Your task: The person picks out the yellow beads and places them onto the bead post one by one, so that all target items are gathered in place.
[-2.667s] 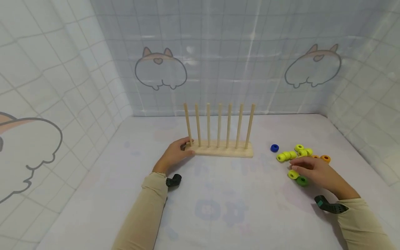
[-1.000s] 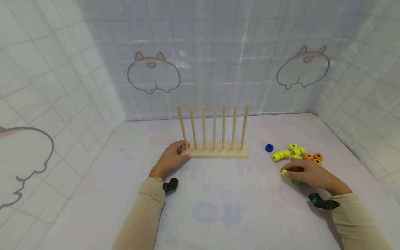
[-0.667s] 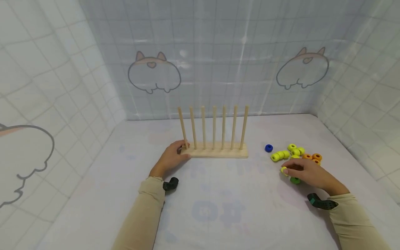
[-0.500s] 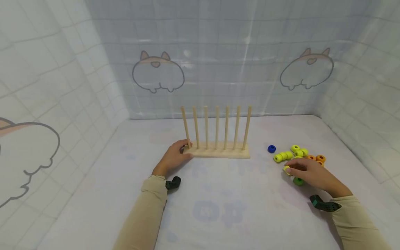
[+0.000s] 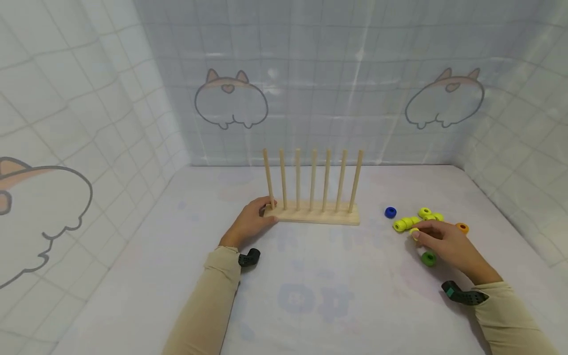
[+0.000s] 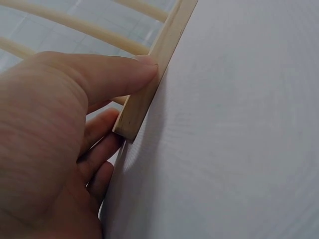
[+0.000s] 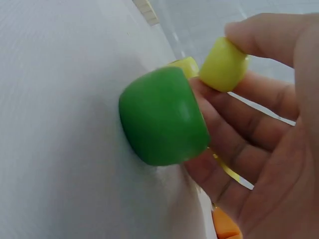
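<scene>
A wooden peg stand (image 5: 315, 215) with a row of upright bare pegs is on the white cloth in the head view. My left hand (image 5: 250, 221) grips its left end, thumb on the front edge and fingers behind; the left wrist view shows the thumb (image 6: 124, 74) against the wooden base (image 6: 142, 102). At the right, my right hand (image 5: 448, 244) pinches a yellow bead (image 7: 224, 64) between thumb and fingertips. Just below that hand lies a green bead (image 5: 428, 259), large in the right wrist view. Behind the fingertips, several yellow beads (image 5: 406, 224) lie in a row.
A blue bead (image 5: 390, 212) lies between the stand and the yellow row. More yellow beads (image 5: 424, 212) are farther back, and an orange bead (image 5: 462, 228) shows beyond my right hand, which hides others. A tiled-pattern sheet (image 5: 310, 88) rises behind the cloth.
My right hand has taken hold of the yellow bead beside the green one and moved it up, toward the yellow row. The green bead stays on the cloth. My left hand keeps its grip.
</scene>
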Demonstrator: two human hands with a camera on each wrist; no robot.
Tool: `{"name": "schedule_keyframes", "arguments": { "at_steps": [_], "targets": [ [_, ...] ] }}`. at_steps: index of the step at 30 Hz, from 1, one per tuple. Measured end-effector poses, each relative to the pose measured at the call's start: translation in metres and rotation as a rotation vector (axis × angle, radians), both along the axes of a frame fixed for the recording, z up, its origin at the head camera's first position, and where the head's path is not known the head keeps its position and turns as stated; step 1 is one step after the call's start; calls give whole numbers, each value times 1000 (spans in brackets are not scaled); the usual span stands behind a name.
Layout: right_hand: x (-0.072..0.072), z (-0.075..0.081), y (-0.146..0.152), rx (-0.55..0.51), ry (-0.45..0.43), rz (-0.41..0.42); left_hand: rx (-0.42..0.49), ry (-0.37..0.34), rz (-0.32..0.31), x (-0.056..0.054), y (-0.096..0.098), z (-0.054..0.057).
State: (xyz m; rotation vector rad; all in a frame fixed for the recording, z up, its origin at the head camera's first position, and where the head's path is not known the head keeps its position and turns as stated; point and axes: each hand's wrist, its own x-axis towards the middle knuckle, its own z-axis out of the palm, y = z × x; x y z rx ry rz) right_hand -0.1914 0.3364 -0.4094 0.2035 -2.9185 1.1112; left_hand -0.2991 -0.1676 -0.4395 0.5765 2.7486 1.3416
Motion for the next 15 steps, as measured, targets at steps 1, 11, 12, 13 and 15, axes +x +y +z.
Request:
{"name": "schedule_keyframes", "arguments": {
  "at_steps": [1,11,12,13,15],
  "targets": [
    [0,0,-1,-4,13,-13,-4,0,-1,0,-1,0],
    [-5,1,-7,-228,139,-58,-10,6,-2,0,-4,0],
    [-5,3,-6,-226,138,-57,-9,0,-8,0,-3,-1],
    [-6,7,-5,-227,135,-55,-9,-3,-14,-1,-2,0],
    [-9,14,-5,-237,114,-59,-8,-11,-13,-2,-2,1]
  ]
}}
